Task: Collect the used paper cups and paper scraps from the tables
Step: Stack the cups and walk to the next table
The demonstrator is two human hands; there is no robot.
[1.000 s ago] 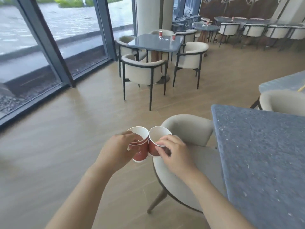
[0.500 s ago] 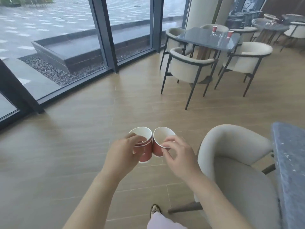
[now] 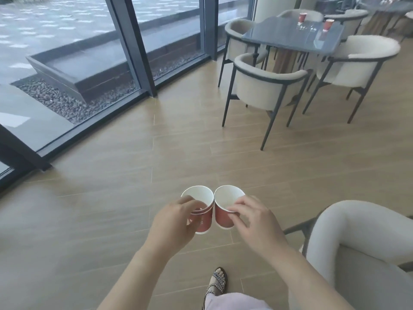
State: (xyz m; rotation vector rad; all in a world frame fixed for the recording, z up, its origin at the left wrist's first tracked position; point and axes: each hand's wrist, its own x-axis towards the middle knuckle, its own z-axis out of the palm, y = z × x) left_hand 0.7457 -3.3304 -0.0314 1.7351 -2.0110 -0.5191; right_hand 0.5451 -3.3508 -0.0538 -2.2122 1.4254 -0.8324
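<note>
My left hand grips a red paper cup with a white inside; a second rim below its lip suggests nested cups. My right hand pinches the rim of another red paper cup. The two cups touch side by side, held above the wooden floor. Far off at the upper right, a dark square table carries two more red cups, one at the back and one to the right, with small paper scraps between them.
Cream armchairs with dark metal legs surround the far table. Another cream chair stands close at my lower right. Tall glass panes with dark frames line the left side. My sandalled foot shows below.
The view has swung left and forward: the near blue table has left the frame and the far table looks closer. Both hands keep the same hold on the cups.
</note>
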